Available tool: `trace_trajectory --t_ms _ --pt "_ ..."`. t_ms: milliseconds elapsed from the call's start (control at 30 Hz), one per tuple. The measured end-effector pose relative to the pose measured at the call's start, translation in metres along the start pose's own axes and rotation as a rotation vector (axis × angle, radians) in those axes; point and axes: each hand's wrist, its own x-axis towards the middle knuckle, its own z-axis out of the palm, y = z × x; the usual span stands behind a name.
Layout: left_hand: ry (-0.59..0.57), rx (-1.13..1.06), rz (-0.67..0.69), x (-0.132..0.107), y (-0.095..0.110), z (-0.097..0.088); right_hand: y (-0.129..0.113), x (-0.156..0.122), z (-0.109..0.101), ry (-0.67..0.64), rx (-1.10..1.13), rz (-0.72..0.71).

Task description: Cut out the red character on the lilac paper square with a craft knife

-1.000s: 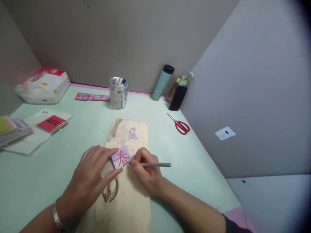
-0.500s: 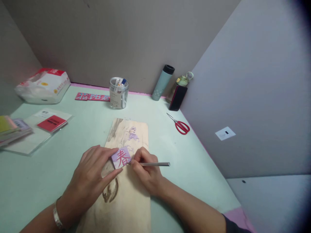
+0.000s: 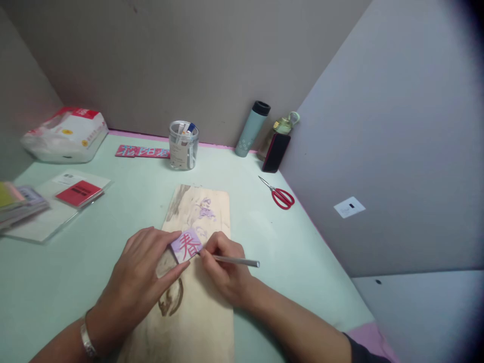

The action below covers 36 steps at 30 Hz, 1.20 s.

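A small lilac card with a red cut-out character [image 3: 186,246] lies on a wooden board [image 3: 204,312] on the pale green table [image 3: 56,267]. My left hand [image 3: 141,275] pinches the card's left edge between thumb and fingers and holds it flat. My right hand [image 3: 224,269] grips a thin metal craft knife [image 3: 236,261] like a pen, its tip at the card's right edge. A silver bracelet sits on my left wrist.
Red scissors [image 3: 279,194] lie to the right. A clear jar of pens [image 3: 183,144], a teal flask [image 3: 251,128], a black phone [image 3: 276,152] and a red paper strip [image 3: 142,150] line the back. A tissue pack [image 3: 66,133] and paper packs [image 3: 56,199] sit left.
The knife's handle has dropped slightly and my right hand has shifted a little toward me along the card's edge. The left hand keeps its hold.
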Motion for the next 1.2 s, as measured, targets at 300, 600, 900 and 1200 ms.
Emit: trace_trajectory --t_ms 300,600,900,1200 --pt "0.01 -0.014 -0.041 0.003 0.003 0.0 -0.004 0.0 -0.002 -0.03 -0.072 -0.089" --pt "0.025 0.027 -0.06 0.002 0.003 -0.002 -0.007 0.001 -0.004 -0.039 -0.077 -0.074" --pt "-0.021 0.091 -0.064 0.004 0.006 0.001 -0.004 0.001 0.0 -0.027 -0.043 -0.03" --pt "-0.066 -0.044 -0.075 0.004 0.003 -0.007 0.004 0.004 0.003 0.061 0.018 0.107"
